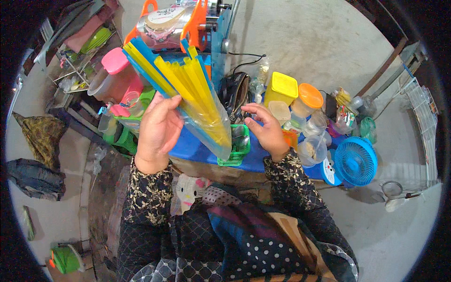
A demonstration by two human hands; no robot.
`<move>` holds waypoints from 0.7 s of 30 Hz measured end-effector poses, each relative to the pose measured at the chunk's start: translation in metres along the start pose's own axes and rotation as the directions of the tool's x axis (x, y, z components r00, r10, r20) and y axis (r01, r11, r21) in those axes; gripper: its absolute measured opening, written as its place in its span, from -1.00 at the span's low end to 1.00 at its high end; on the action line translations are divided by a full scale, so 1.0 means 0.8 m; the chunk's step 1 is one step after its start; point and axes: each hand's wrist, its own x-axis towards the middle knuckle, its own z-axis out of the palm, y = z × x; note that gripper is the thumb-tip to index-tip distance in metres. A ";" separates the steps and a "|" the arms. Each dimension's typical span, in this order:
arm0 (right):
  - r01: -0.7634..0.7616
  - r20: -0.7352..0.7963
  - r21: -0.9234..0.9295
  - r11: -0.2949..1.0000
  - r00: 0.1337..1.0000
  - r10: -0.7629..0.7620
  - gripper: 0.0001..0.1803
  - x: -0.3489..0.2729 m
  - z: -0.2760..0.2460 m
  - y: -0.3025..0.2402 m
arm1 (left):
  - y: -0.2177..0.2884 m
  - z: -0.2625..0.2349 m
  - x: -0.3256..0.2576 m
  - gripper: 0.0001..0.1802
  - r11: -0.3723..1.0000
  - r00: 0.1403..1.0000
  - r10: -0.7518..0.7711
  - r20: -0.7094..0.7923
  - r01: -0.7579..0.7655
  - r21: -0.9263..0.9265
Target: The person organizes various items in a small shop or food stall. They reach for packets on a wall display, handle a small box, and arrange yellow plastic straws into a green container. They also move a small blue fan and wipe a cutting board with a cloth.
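A clear plastic bag of thick yellow and blue drinking straws (195, 89) tilts in front of me, its straw ends sticking out at the upper left. My left hand (162, 124) grips it along its left side, thumb in view and most fingers hidden behind it. To the right of the bag, my right hand (267, 129) is open, thumb and fingers apart, touching nothing. Just below and behind the bag's lower end stands a small green basket (240, 152) with dark items inside, on a blue tabletop (195, 152).
Right of my right hand crowd a yellow tub (281, 89), an orange-lidded jar (310, 96), clear containers (312, 150) and a blue fan (356, 161). Behind the straws stands a machine with orange handles (169, 26). A pink-lidded container (115, 63) is at the left; a black bag (235, 91) lies behind the basket.
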 end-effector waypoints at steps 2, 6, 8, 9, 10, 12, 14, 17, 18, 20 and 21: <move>-0.019 0.075 0.102 0.995 0.997 0.011 -0.63 0.003 0.004 -0.012 | 0.001 -0.002 -0.008 -0.55 1.000 1.000 -0.015 -0.018 0.015 0.011; 0.143 0.368 0.153 0.978 0.910 -0.191 -0.14 0.000 0.041 -0.063 | 0.009 -0.030 -0.033 -0.58 0.992 0.998 -0.058 -0.011 0.057 -0.111; -0.008 0.457 0.335 0.942 0.876 -0.156 -0.11 -0.008 0.065 -0.072 | 0.006 -0.041 -0.043 -0.53 0.986 0.996 -0.078 0.031 0.082 -0.147; -0.090 0.504 0.415 0.905 0.852 -0.146 -0.10 -0.013 0.077 -0.074 | 0.007 -0.044 -0.048 -0.50 0.982 0.995 -0.088 0.051 0.095 -0.163; -0.153 0.537 0.412 0.898 0.838 -0.103 -0.12 -0.021 0.084 -0.057 | 0.004 -0.025 -0.049 -0.45 0.985 0.993 -0.107 0.052 0.113 -0.127; -0.344 0.640 0.354 0.870 0.767 0.043 -0.14 -0.030 0.110 -0.045 | -0.004 -0.027 -0.064 -0.26 0.997 0.999 0.002 0.047 0.002 -0.082; -0.451 0.622 0.408 0.794 0.774 0.120 -0.20 -0.039 0.128 -0.058 | -0.015 -0.039 -0.082 -0.15 0.991 0.994 0.105 0.022 -0.107 0.084; -0.346 0.561 0.475 0.809 0.827 0.025 -0.25 -0.043 0.147 -0.064 | -0.036 -0.070 -0.107 -0.10 0.899 0.997 0.079 -0.009 -0.068 0.433; -0.161 0.575 0.391 0.906 0.811 -0.104 -0.18 -0.041 0.150 -0.053 | -0.038 -0.071 -0.116 -0.12 0.885 0.997 0.014 -0.079 0.024 0.465; -0.250 0.630 0.280 0.927 0.777 0.019 -0.09 -0.036 0.143 -0.053 | -0.033 -0.065 -0.125 -0.22 0.883 0.978 -0.033 -0.204 0.124 0.453; -0.213 0.586 0.207 0.955 0.809 0.054 -0.02 -0.033 0.134 -0.056 | -0.031 -0.068 -0.127 -0.23 0.872 0.981 -0.031 -0.193 0.121 0.475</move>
